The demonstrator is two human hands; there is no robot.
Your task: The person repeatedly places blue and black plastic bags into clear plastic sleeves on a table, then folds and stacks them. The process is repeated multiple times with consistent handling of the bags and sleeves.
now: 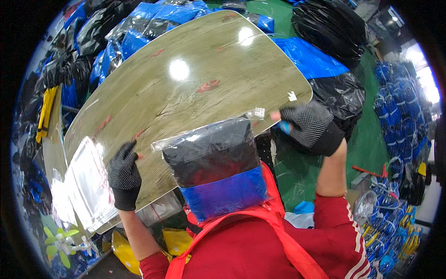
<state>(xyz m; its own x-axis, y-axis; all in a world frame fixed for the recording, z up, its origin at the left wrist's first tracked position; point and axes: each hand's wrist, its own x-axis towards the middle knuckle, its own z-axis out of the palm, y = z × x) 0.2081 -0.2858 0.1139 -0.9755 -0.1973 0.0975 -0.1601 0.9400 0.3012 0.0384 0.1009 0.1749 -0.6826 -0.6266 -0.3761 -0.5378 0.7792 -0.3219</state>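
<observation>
A clear plastic bag with folded black and blue fabric [220, 162] lies at the table's near edge, against my body. My left hand [124, 174], in a dark dotted glove with a bare fingertip, is over the tabletop to its left. Its fingers are apart and hold nothing visible. Beside it is a stack of shiny clear plastic bags [88, 181]. My right hand [309, 125], gloved alike, is at the table's right edge near the bag's upper corner. Its fingers are curled, and a bit of blue shows under them; what they hold is unclear.
The wood-patterned table [186, 102] has red smudges and a small white sticker. Black and blue wrapped bundles [330, 65] surround its far side. Bundled blue straps [399, 107] are piled at right. Yellow packs [125, 251] lie below left. Green floor [297, 181] shows at right.
</observation>
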